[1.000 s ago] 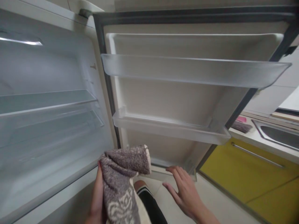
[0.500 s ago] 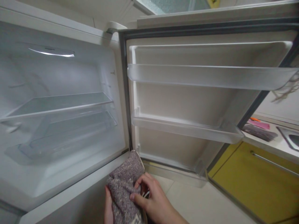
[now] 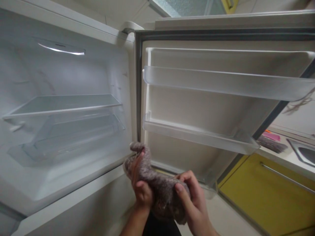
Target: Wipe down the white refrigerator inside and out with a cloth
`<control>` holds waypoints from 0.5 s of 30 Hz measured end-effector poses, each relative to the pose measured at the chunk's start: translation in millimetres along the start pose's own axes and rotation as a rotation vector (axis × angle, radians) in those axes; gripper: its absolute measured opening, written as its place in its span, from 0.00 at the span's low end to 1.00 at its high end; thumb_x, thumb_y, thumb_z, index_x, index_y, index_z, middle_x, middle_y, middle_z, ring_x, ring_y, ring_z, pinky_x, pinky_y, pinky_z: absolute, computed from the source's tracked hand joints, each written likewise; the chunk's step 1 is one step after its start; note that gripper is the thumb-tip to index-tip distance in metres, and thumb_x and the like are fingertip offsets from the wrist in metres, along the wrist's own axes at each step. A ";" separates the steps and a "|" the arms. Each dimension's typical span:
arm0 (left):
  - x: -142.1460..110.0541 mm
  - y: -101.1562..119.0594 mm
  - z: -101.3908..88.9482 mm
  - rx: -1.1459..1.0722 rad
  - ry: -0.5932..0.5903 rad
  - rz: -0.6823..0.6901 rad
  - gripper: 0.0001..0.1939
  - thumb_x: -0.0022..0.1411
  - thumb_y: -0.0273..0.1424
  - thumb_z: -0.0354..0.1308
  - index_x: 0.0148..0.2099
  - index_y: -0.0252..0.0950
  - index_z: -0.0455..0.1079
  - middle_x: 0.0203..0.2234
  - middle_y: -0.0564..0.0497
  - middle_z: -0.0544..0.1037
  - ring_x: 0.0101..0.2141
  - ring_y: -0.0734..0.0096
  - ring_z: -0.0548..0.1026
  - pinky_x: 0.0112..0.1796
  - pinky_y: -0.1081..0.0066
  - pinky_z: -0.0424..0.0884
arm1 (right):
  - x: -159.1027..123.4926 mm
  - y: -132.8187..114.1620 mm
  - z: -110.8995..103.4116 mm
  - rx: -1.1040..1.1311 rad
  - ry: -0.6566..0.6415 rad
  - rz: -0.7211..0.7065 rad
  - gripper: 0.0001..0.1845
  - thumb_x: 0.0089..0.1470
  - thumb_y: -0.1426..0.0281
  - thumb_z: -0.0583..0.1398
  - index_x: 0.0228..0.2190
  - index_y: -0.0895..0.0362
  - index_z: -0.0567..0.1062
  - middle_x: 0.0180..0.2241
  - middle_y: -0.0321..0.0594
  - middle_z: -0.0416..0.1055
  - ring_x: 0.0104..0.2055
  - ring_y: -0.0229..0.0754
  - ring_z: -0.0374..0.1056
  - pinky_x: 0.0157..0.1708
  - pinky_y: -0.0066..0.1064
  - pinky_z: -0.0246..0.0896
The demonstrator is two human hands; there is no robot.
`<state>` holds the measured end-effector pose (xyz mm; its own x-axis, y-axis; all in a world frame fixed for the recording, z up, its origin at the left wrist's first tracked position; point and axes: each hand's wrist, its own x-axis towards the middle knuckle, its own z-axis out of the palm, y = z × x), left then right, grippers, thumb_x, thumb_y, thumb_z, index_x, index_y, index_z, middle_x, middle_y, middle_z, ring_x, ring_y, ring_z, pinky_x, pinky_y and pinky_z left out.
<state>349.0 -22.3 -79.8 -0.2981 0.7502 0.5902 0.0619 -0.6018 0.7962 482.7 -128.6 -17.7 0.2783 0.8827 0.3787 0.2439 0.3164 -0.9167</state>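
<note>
A speckled grey-brown cloth (image 3: 159, 183), bunched and creased, hangs between my two hands in front of the fridge opening. My left hand (image 3: 142, 186) is closed around its left part, and a fold of the cloth sticks up above the fingers. On the other side, my right hand (image 3: 194, 200) pinches the cloth's right end between thumb and fingers. Behind the cloth stands the open fridge (image 3: 73, 193), its inside lit by a lamp. The fridge door (image 3: 209, 108) is swung wide to the right.
Inside the fridge are a glass shelf (image 3: 69, 103) and a clear drawer (image 3: 69, 137). Clear racks (image 3: 221, 82) line the door. At right, a yellow cabinet (image 3: 265, 193) carries a counter with a sink (image 3: 306, 152), a dark cloth (image 3: 273, 144) and something pink (image 3: 272, 135).
The cloth was upright and folded flatter; now it is bunched and stretched sideways. My right hand has moved right with its end, and my left hand has come up. The view has shifted slightly.
</note>
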 end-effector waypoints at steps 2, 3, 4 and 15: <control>22.2 -0.3 16.2 0.068 -0.369 0.250 0.44 0.69 0.66 0.38 0.67 0.40 0.70 0.62 0.38 0.77 0.64 0.51 0.72 0.65 0.51 0.66 | -10.7 21.9 -17.4 -0.085 0.231 0.003 0.20 0.65 0.49 0.60 0.35 0.53 0.69 0.32 0.36 0.66 0.34 0.39 0.62 0.34 0.27 0.61; 29.8 -0.6 22.1 0.149 -0.571 0.322 0.40 0.71 0.61 0.41 0.70 0.42 0.66 0.66 0.40 0.74 0.66 0.54 0.69 0.68 0.51 0.62 | -19.3 37.4 -26.1 -0.128 0.293 0.043 0.21 0.64 0.48 0.61 0.34 0.53 0.69 0.31 0.36 0.66 0.33 0.39 0.62 0.33 0.28 0.61; 34.4 -1.1 26.5 0.260 -0.774 0.370 0.36 0.74 0.57 0.43 0.72 0.43 0.64 0.67 0.41 0.73 0.66 0.55 0.69 0.69 0.49 0.60 | -29.5 54.4 -35.0 -0.163 0.319 0.100 0.22 0.64 0.47 0.61 0.34 0.53 0.69 0.30 0.35 0.65 0.32 0.40 0.62 0.32 0.28 0.61; 4.0 10.1 60.6 0.829 -1.365 0.288 0.28 0.60 0.49 0.71 0.54 0.34 0.77 0.44 0.36 0.85 0.47 0.43 0.82 0.48 0.52 0.75 | -33.2 119.9 -168.2 -0.420 0.854 0.183 0.47 0.42 0.39 0.70 0.53 0.55 0.68 0.49 0.50 0.68 0.48 0.56 0.71 0.49 0.51 0.71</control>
<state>406.2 -8.7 -61.4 0.8074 0.5888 0.0371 0.5671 -0.7919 0.2267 659.0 -178.4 -118.8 0.8855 0.3038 0.3515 0.3958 -0.0972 -0.9132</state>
